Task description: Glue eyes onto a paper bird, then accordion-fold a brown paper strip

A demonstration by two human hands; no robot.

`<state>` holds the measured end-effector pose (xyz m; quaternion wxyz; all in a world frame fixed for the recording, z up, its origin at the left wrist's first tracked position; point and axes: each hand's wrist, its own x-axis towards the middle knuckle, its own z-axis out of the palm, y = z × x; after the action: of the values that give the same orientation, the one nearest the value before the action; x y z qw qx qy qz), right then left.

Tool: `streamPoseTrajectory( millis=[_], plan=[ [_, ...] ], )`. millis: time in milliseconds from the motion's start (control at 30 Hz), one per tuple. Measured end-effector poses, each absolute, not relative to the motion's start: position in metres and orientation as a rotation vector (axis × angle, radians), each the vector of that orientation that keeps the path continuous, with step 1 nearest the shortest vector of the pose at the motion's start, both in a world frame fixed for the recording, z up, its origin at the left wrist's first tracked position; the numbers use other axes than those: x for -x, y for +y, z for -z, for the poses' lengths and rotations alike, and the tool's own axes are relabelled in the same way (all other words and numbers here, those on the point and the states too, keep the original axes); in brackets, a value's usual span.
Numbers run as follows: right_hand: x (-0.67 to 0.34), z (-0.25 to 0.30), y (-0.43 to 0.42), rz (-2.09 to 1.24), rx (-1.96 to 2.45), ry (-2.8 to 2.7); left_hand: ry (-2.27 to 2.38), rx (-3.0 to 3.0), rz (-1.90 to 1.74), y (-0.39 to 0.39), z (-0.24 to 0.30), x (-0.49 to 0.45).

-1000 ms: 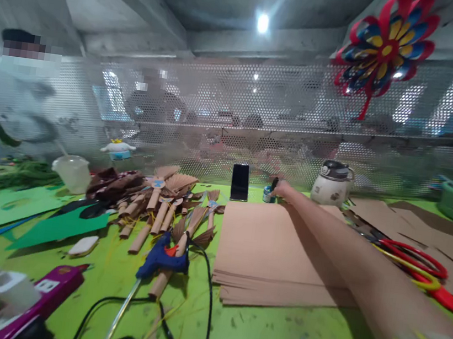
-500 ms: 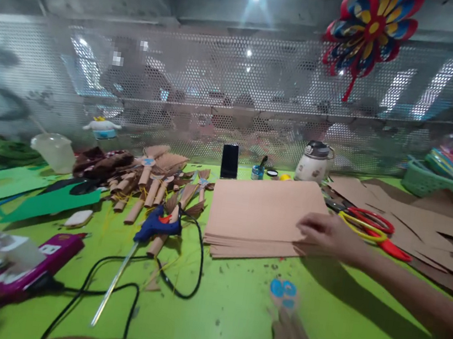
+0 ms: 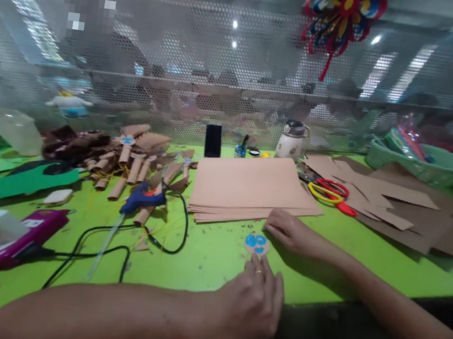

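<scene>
The cutout (image 3: 257, 244) lies in front of the paper stack (image 3: 245, 186) — glue gun (image 3: 143, 198) left, scissors (image 3: 326, 191) right, phone (image 3: 213, 141) behind.

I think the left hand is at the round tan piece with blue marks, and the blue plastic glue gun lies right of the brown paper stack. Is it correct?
Not quite: the head view shows the blue plastic glue gun left of the brown paper stack. The left hand is at the round tan piece with blue marks.

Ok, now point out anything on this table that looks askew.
The brown paper stack is uneven: lower sheets jut out past the upper ones at the front. The green tabletop also looks speckled near the blue-painted disc; with what, I can't tell.
</scene>
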<state>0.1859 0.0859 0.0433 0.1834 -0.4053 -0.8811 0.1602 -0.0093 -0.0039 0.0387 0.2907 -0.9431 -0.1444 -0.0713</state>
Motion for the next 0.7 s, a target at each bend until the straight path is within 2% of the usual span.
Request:
streamPoseTrajectory(
  millis=[700],
  plan=[
    [-0.191, -0.053, 0.070, -0.441, 1.156, -2.470, -0.473, 2.554, 0.224, -0.004, -0.027, 0.007]
  ],
)
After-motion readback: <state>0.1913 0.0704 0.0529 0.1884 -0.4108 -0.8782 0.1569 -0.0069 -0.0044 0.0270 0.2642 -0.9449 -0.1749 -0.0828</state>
